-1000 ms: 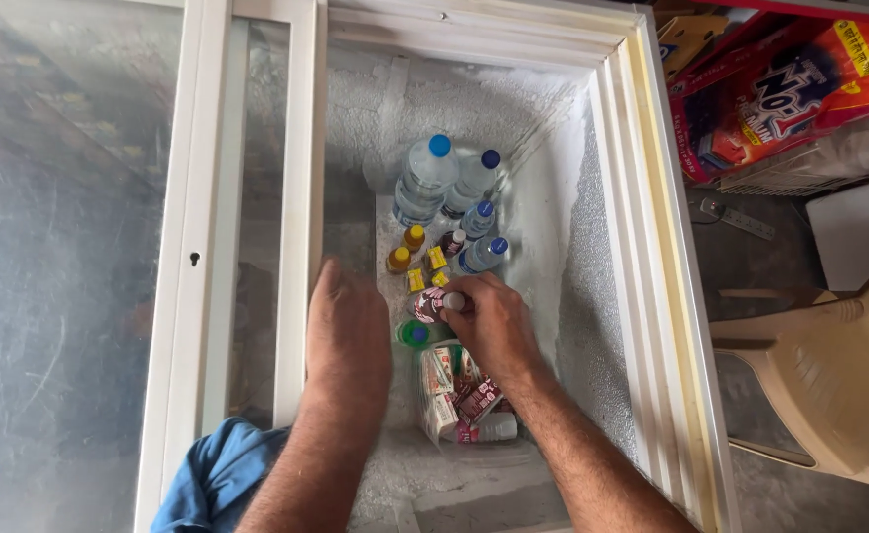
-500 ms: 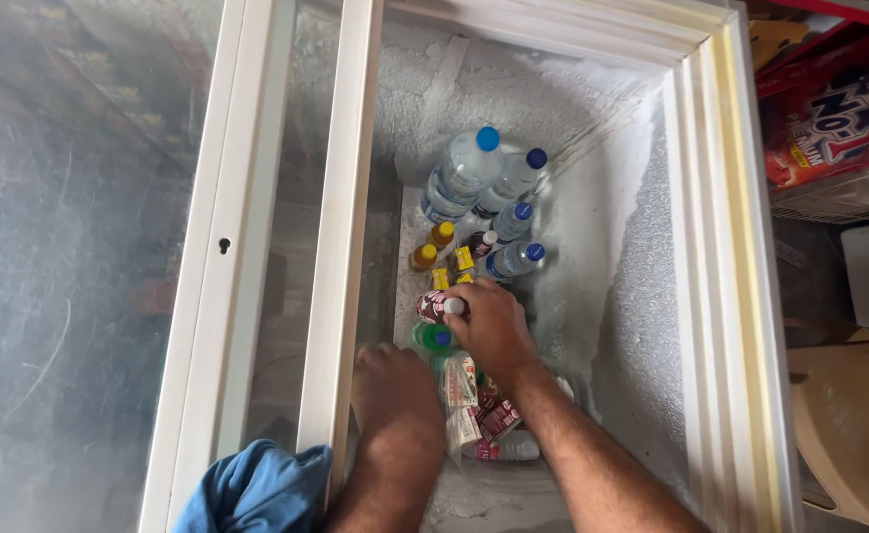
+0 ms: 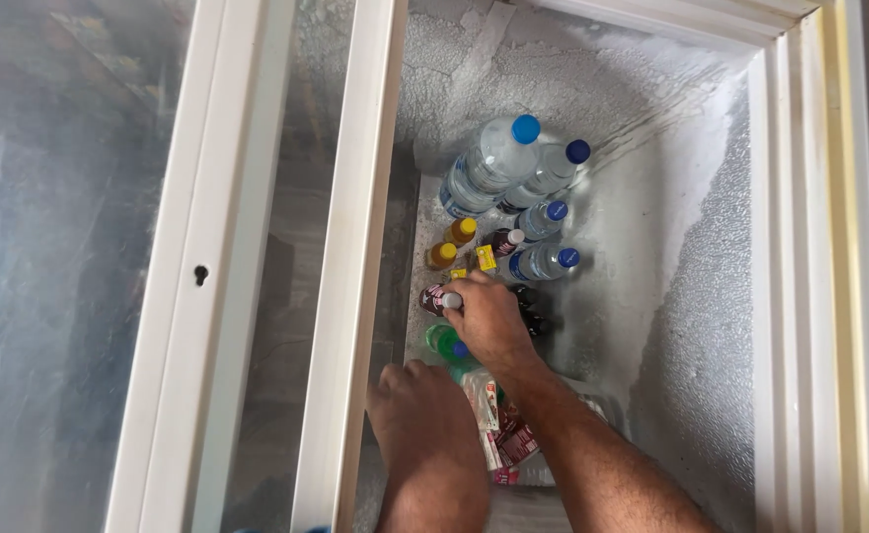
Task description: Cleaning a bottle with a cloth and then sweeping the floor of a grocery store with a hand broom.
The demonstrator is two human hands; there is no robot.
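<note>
1. Left hand (image 3: 424, 419) sits nearest, knuckles up against the white sliding lid frame (image 3: 350, 247); can't tell if its fingers are curled on anything.
2. Right hand (image 3: 489, 321) is closed around a small bottle (image 3: 437, 299) on the freezer floor. I'd lift it straight up so its neighbours don't topple.
3. It's dark with a pale cap, lying tilted beside the green bottle (image 3: 442, 341).
4. Furthest: blue-capped water bottles (image 3: 493, 163) against the frosty wall (image 3: 651, 197).

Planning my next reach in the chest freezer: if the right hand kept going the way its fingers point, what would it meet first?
The right hand, already on a small dark white-capped bottle, would probably meet the little yellow-capped amber bottles first; depth is unclear.
</note>
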